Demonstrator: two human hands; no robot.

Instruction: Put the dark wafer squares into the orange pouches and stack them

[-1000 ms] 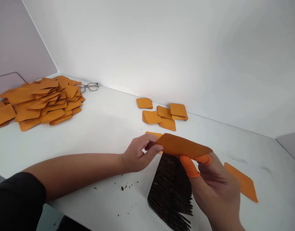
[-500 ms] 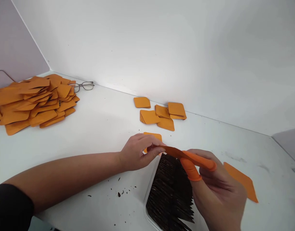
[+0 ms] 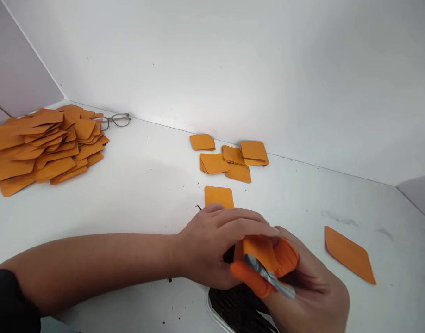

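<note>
Packet [image 3: 259, 249], orange, sits between both hands at the lower middle of my view, above the tray [image 3: 212, 312]. I see the right hand [image 3: 303, 273] pinching it between thumb and forefinger, each capped in an orange cot [image 3: 250, 277]. A silvery strip [image 3: 268, 275] runs along its near side, though I can't tell whether that is lining or something separate. The left hand [image 3: 212, 249] arches over from the other side, fingers together and bent, their tips reaching the packet's far edge; I can't tell how firmly they press. Under the hands I make out dark strips [image 3: 229, 303] in the tray, partly hidden. One packet lies flat on the table [image 3: 146, 185] just beyond the left hand, and another rests tilted across my view to the right of the right hand. Further back, near the wall [image 3: 198, 69], I have a small cluster [image 3: 214, 163], some overlapping. A big heap [image 3: 53, 148] fills the far left, with glasses [image 3: 120, 120] against its back edge. Dark crumbs [image 3: 170, 280] dot the table.
</note>
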